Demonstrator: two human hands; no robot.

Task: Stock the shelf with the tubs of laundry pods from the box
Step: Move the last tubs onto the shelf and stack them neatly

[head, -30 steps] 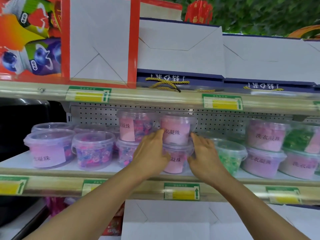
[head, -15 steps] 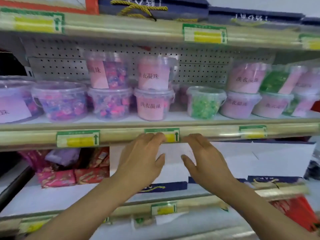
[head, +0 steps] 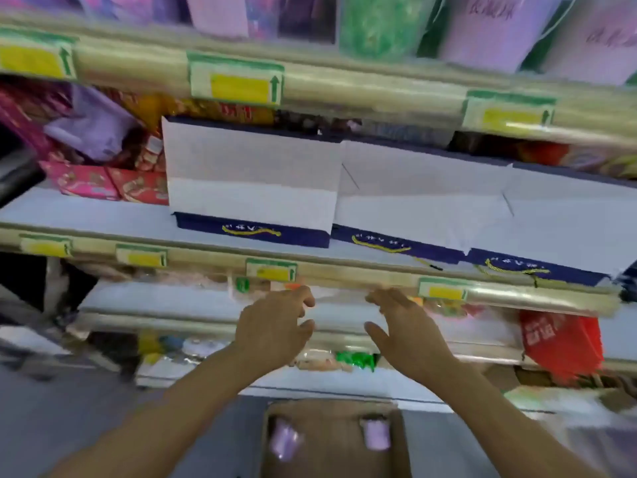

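The left hand (head: 275, 326) and right hand (head: 406, 329) are hanging empty, palms facing, fingers relaxed and spread, above the box (head: 331, 439) holding 2 tubs (head: 284, 443).

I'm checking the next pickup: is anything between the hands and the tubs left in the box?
Nothing visible. The left hand and right hand hang empty above the open box; two pale purple tubs lie uncovered inside, with only air between.

Brown box (head: 331, 439) holds pale purple tubs (head: 285, 443); white bags (head: 253, 177) are navy-edged.
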